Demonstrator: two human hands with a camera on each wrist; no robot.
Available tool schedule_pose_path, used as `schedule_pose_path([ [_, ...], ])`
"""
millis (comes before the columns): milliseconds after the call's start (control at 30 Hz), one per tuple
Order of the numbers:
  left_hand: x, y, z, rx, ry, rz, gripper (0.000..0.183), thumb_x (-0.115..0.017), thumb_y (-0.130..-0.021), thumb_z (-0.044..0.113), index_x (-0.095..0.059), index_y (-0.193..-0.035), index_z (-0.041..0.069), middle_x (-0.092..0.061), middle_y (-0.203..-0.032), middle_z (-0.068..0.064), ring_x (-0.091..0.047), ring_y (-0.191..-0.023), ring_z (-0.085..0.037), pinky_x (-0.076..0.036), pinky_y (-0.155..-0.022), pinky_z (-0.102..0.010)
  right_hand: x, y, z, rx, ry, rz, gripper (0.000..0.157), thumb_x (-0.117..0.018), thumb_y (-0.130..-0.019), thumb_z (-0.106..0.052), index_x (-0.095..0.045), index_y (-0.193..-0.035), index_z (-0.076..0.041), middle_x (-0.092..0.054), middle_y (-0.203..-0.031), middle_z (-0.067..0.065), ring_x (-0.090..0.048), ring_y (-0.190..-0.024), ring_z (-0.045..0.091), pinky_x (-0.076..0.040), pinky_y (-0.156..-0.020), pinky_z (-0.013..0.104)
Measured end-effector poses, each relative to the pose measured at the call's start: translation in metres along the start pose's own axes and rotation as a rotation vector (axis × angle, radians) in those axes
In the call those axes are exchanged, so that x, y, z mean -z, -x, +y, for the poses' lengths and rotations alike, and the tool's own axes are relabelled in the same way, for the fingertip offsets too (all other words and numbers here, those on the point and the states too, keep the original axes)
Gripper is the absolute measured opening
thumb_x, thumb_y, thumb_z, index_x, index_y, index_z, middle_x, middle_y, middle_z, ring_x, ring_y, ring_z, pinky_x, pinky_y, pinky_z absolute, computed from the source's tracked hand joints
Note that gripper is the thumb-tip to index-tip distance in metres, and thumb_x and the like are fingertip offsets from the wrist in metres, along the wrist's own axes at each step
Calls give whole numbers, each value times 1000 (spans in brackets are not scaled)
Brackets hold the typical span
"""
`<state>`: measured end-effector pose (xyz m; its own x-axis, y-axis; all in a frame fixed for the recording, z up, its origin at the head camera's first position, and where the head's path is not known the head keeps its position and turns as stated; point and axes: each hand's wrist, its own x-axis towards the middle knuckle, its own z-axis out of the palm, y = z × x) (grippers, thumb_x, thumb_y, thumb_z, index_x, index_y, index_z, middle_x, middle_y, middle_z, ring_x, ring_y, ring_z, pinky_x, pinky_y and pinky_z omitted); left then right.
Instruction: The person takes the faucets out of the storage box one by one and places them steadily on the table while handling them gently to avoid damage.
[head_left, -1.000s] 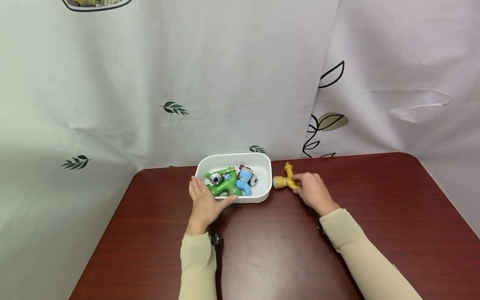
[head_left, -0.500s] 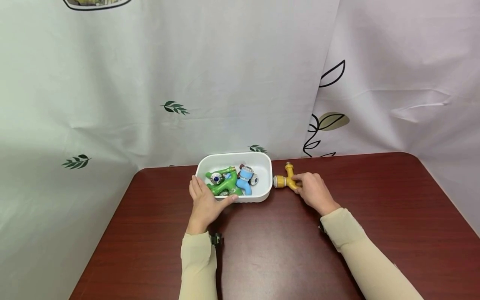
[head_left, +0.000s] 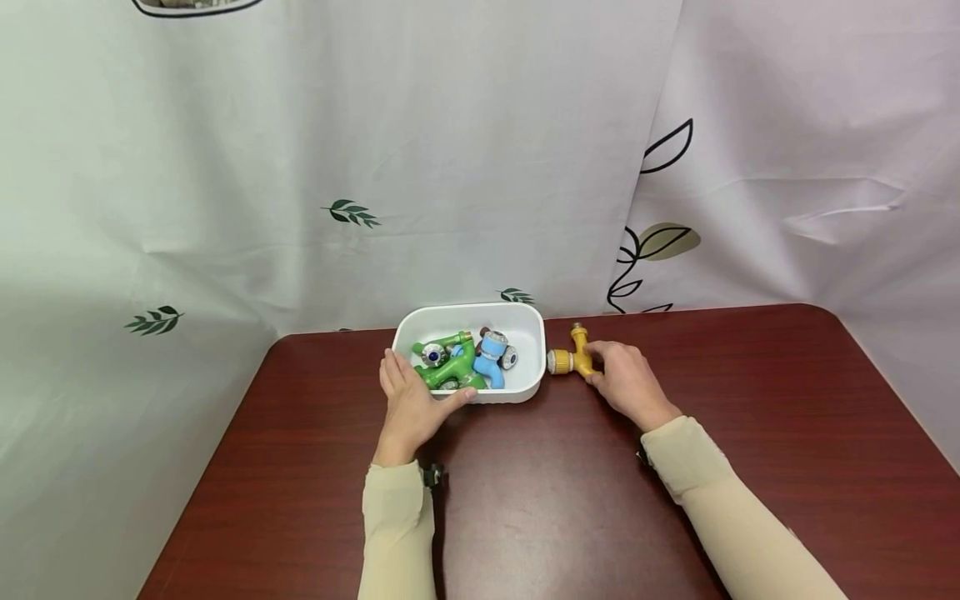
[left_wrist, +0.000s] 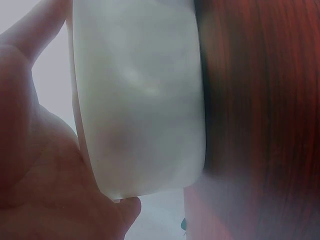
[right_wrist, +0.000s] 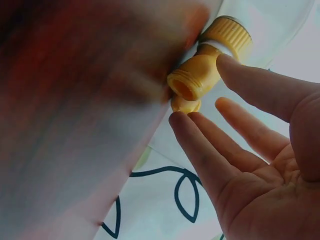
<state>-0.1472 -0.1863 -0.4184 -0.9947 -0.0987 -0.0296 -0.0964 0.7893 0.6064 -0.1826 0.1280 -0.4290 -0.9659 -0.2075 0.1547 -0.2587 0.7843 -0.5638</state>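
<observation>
A white plastic tub (head_left: 529,358) stands at the table's back edge, with green and blue taps in it. The person's left hand (head_left: 411,410) rests on its near left corner, thumb along the front rim and fingers at the left end; in the left wrist view the tub's wall (left_wrist: 142,100) fills the middle. Right of the tub lies a yellow tap (head_left: 579,360), its ribbed knob facing the tub. The right hand (head_left: 628,385) is at the tap. The right wrist view shows its thumb by the yellow tap (right_wrist: 202,70) and the other fingers spread, their tips close to it.
Inside the tub are a green tap (head_left: 454,368), a light blue tap (head_left: 491,358) and chrome knobs, partly overlapping. The dark red wooden table (head_left: 555,500) ends at a pale curtain (head_left: 465,167) with leaf prints behind and at both sides.
The right hand's fingers have shifted slightly at the yellow tap, which lies in the same place. Left hand and tub have not visibly moved; the head view has tilted a little.
</observation>
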Motion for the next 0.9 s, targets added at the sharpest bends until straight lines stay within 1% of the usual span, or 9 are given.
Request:
schedule_pose_path([
  [100, 0, 0, 0, -1, 1, 3, 135, -82, -79, 52, 10, -152, -15, 22, -161, -28, 19, -148, -42, -10, -120, -54, 0, -1, -2, 23, -3, 40, 42, -78, -84, -1, -65, -123, 9, -68, -118, 25, -63, -106, 41, -49, -91, 54],
  [167, 0, 1, -1, 1, 3, 3, 135, -82, -78, 52, 10, -152, -14, 22, -161, -27, 19, -148, -42, -10, -120, -54, 0, -1, -3, 24, -7, 54, 42, -77, -86, -5, -65, -123, 9, -67, -118, 26, -63, -108, 42, -48, -92, 55],
  [333, 0, 1, -1, 2, 10, 1, 136, -82, -79, 52, 11, -152, -14, 22, -161, -27, 20, -148, -42, -9, -120, -54, 1, -1, -8, 3, -24, 57, 45, -72, -92, -13, -61, -129, 10, -63, -124, 28, -59, -114, 43, -45, -97, 56],
  [467, 0, 1, -1, 1, 5, -1, 135, -82, -79, 52, 11, -152, -14, 23, -161, -27, 20, -148, -42, -8, -120, -54, 1, 0, -12, 9, -28, 77, 46, -70, -93, -13, -59, -132, 8, -62, -126, 28, -59, -114, 43, -45, -98, 55],
  [667, 1, 1, -1, 1, 4, 0, 135, -82, -79, 52, 11, -152, -14, 22, -161, -27, 19, -148, -43, -9, -120, -54, 1, -1, -19, 45, -47, 117, 46, -70, -93, -13, -59, -133, 6, -62, -127, 26, -58, -114, 41, -45, -98, 54],
  [900, 0, 1, 0, -6, 2, 5, 136, -82, -78, 52, 10, -152, -14, 22, -161, -28, 19, -148, -43, -12, -119, -54, 1, 1, -26, 110, -59, 170, 46, -72, -91, -14, -59, -131, 8, -58, -130, 27, -55, -119, 40, -44, -100, 53],
])
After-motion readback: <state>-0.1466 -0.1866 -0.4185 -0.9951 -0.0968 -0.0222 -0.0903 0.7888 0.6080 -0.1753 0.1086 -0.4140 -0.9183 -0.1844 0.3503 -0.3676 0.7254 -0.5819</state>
